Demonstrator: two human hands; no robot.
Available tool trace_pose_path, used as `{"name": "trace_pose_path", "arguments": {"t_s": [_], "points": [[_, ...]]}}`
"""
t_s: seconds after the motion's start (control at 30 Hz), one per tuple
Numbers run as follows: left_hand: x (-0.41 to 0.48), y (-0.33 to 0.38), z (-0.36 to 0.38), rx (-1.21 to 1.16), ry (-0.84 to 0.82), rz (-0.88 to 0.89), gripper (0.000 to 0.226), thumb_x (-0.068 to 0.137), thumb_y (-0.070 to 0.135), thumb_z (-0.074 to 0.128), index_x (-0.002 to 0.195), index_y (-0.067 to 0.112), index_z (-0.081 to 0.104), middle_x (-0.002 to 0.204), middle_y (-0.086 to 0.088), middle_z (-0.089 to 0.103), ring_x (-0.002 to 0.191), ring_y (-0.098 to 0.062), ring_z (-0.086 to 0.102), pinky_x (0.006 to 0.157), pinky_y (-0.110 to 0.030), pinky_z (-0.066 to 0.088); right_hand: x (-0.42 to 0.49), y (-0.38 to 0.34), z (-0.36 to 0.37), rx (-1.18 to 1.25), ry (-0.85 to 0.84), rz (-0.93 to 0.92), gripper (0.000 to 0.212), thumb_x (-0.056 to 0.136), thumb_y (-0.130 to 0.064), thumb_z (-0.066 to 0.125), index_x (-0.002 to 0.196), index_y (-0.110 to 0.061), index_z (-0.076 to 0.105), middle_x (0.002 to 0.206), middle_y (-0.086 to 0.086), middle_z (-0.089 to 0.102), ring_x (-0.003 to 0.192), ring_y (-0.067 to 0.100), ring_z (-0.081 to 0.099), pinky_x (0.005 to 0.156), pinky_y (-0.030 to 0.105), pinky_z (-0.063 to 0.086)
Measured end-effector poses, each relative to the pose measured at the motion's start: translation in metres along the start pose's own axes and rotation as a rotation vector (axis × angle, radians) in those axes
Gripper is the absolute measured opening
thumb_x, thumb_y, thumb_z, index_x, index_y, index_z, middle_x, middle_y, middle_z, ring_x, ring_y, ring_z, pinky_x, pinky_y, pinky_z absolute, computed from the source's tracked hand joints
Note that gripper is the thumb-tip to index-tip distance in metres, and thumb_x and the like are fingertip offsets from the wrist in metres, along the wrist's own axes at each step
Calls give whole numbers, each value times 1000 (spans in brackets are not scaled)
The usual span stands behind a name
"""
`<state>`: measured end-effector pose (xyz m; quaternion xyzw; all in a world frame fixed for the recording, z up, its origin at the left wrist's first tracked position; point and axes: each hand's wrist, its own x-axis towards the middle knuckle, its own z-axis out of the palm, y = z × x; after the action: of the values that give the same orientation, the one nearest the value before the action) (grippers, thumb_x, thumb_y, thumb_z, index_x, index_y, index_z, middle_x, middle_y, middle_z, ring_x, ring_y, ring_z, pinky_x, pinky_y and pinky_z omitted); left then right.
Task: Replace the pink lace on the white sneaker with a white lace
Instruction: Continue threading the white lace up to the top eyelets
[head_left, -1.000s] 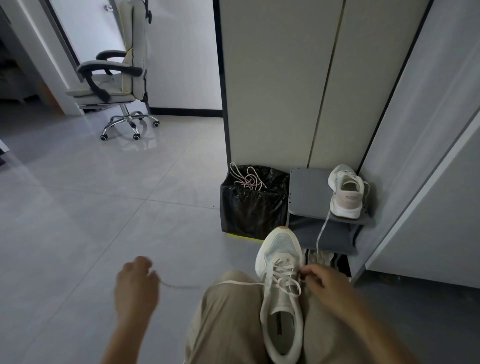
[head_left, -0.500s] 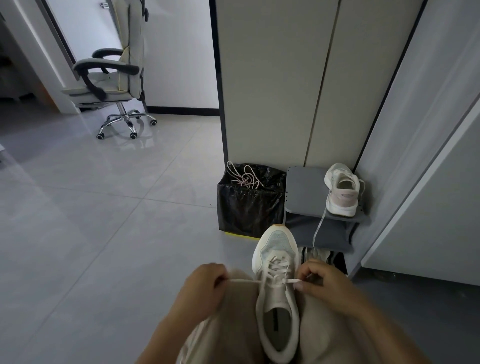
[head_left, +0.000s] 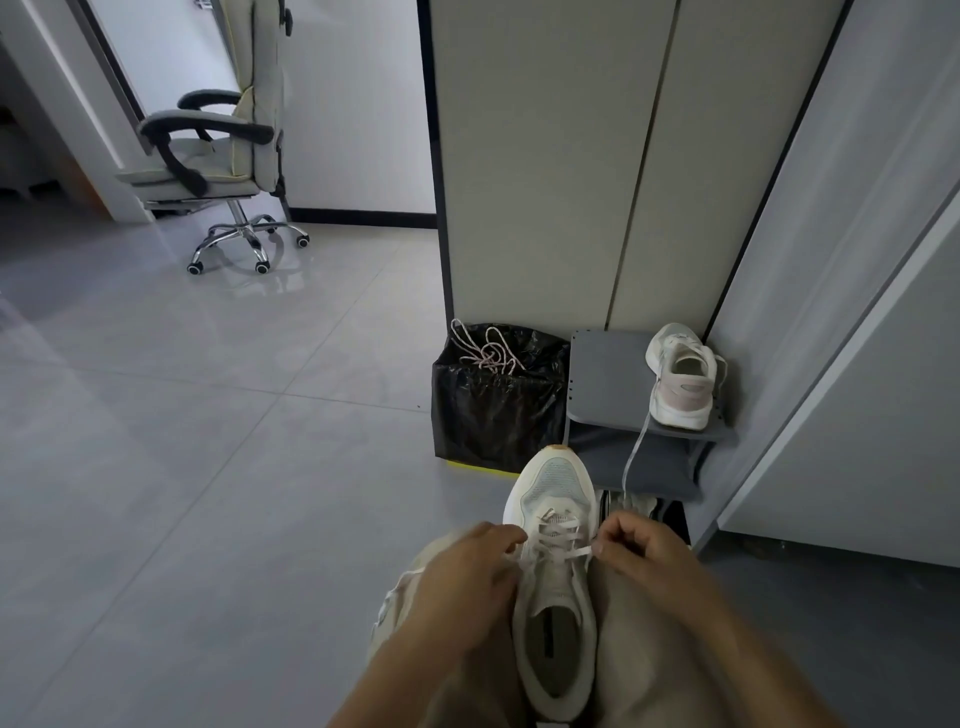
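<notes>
A white sneaker lies between my knees, toe pointing away, with a white lace crossed through its front eyelets. My left hand is at the shoe's left edge, fingers curled at the lace there. My right hand pinches the lace end at the shoe's right edge. The pink lace lies in a loose tangle on top of the black bin.
A black-lined bin stands against the cabinet. Beside it a grey shoe shelf carries a second white sneaker with a lace hanging down. An office chair stands far left on the tiled floor.
My left hand has come in from far out left to the shoe's left side, taking up the slack in the white lace. My right hand stayed at the right eyelets.
</notes>
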<state>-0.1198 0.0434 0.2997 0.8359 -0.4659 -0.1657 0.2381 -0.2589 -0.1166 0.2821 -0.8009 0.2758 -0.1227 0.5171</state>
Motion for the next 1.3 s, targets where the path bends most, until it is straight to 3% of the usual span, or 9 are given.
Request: {"name": "trace_pose_path", "arguments": {"t_s": [0.13, 0.4, 0.67, 0.83, 0.93, 1.03, 1.13, 1.23, 1.3], "points": [[5, 6, 10, 108, 13, -12, 24, 95, 28, 43, 118, 33, 52, 113, 14, 57, 86, -1, 46, 71, -12, 31, -5, 0, 2, -7, 43, -10, 17, 85, -7, 60, 69, -10, 56, 56, -12, 53, 55, -2, 46, 58, 11, 39], [18, -6, 12, 148, -67, 88, 21, 93, 28, 45, 108, 28, 59, 109, 10, 62, 98, -10, 56, 81, -19, 38, -3, 0, 5, -6, 25, -13, 17, 85, -6, 60, 68, -7, 55, 59, -4, 49, 57, 2, 44, 59, 15, 38], [38, 3, 9, -89, -200, -333, 26, 89, 25, 49, 66, 12, 52, 70, -1, 50, 72, -16, 48, 65, -25, 39, -4, 1, 3, -26, 21, -25, 12, 84, -6, 61, 74, -2, 58, 63, -1, 53, 60, 2, 47, 62, 16, 40], [38, 15, 4, 156, -215, -219, 23, 92, 28, 47, 105, 14, 60, 107, -3, 60, 97, -19, 57, 77, -26, 42, -6, -7, -4, 9, 10, -48, 9, 86, -2, 59, 77, -3, 61, 69, -2, 57, 64, 0, 51, 66, 13, 42], [33, 18, 0, -92, -83, -37, 34, 88, 25, 58, 122, 25, 54, 123, 7, 53, 108, -13, 54, 92, -24, 42, -4, -17, -5, -32, 6, -100, 10, 85, -2, 60, 80, -9, 64, 79, -1, 61, 74, 0, 56, 70, 11, 43], [34, 33, -2, -353, -180, 108, 37, 85, 14, 64, 120, 20, 56, 115, 6, 61, 89, -1, 56, 86, -13, 41, 2, -32, -5, -204, 7, -203, 10, 83, -9, 65, 81, -18, 68, 78, -12, 59, 83, 0, 56, 70, 13, 44], [40, 31, -8, -537, -163, 27, 23, 82, 9, 68, 104, 13, 64, 86, 5, 62, 65, 6, 53, 64, -5, 39, 6, -42, -16, -376, -54, -273, 12, 83, -17, 67, 93, -19, 73, 75, -19, 54, 85, -6, 54, 67, 11, 41], [42, 13, -18, -564, -138, -114, 17, 82, 11, 68, 96, 18, 63, 72, 5, 54, 44, 4, 44, 48, -10, 36, 6, -43, -39, -318, -20, -161, 10, 84, -18, 66, 89, -26, 69, 82, -16, 63, 84, -8, 57, 69, 10, 43], [42, 12, -18, -512, -116, -115, 29, 81, 17, 71, 107, 24, 59, 82, 7, 57, 47, 1, 45, 49, -11, 38, 5, -45, -45, -200, 26, -137, 15, 83, -14, 67, 81, -29, 67, 81, -12, 67, 80, -4, 61, 70, 13, 45]]}}
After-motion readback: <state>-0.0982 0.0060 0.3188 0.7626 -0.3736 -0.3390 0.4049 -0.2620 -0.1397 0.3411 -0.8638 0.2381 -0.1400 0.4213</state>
